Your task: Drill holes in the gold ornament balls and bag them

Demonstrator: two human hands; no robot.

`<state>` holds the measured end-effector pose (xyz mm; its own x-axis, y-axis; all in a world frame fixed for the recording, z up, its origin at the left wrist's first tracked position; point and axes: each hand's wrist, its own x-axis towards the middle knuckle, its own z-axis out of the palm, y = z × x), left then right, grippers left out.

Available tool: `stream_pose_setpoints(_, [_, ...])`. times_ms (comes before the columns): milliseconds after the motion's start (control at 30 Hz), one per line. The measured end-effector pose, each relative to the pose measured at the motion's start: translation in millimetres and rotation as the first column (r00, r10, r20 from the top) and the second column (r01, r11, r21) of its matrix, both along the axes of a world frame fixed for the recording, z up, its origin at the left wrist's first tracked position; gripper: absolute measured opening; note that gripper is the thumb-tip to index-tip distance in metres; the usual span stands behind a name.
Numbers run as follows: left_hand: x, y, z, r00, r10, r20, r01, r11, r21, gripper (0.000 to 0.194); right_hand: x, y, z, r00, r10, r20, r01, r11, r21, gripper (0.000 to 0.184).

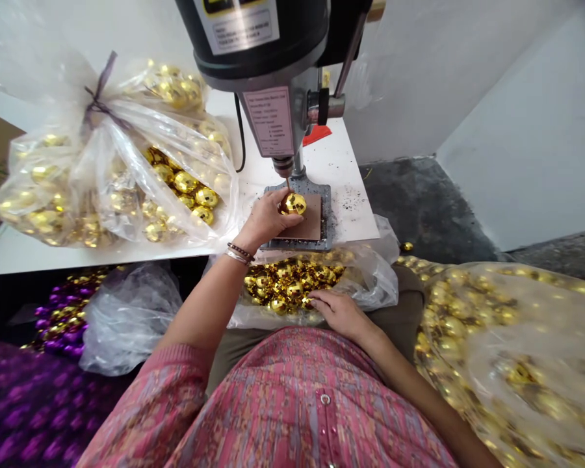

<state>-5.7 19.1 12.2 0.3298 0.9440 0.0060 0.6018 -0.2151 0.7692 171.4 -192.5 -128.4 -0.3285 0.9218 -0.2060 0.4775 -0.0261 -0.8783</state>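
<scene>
My left hand [269, 218] is closed around a shiny gold faceted ball [294, 205], with the thumb below it and fingers behind. The ball rests over a brown board [312, 224] on the base of a drill press [268, 110]. Directly above, the thin drill bit [288, 184] comes down at the ball's left side; whether it touches the ball I cannot tell. On my lap lies an open plastic bag [365, 279] full of gold balls [277, 283]. Stretched fingers of my right hand [338, 311] reach its near right edge, the fingertips against the balls.
A tied clear bag [102, 149] of gold balls sits on the white table [353, 208], left of the drill. Dark shavings lie right of the base, near a red piece [316, 135]. Big bags of gold balls [448, 312] stand at right, purple balls [61, 312] at lower left.
</scene>
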Motion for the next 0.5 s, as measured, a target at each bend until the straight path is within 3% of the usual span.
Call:
stream_pose_setpoints(200, [-1.3, -3.7, -3.9, 0.998, 0.003, 0.066, 0.003, 0.996, -0.089, 0.073, 12.3, 1.9, 13.7, 0.996, 0.072, 0.059, -0.075, 0.996, 0.048, 0.045])
stream_pose_setpoints(367, [-0.8, -7.6, -8.7, 0.994, 0.036, 0.105, -0.023, 0.993, -0.119, 0.074, 21.7, 8.7, 35.5, 0.995, 0.056, 0.085, -0.073, 0.975, 0.211, 0.043])
stream_pose_setpoints(500, [-0.3, -8.3, -11.0, 0.995, 0.022, 0.093, -0.012, 0.995, -0.102, 0.072, 10.8, 14.0, 50.7, 0.994, 0.023, 0.103, -0.058, 0.934, 0.352, 0.041])
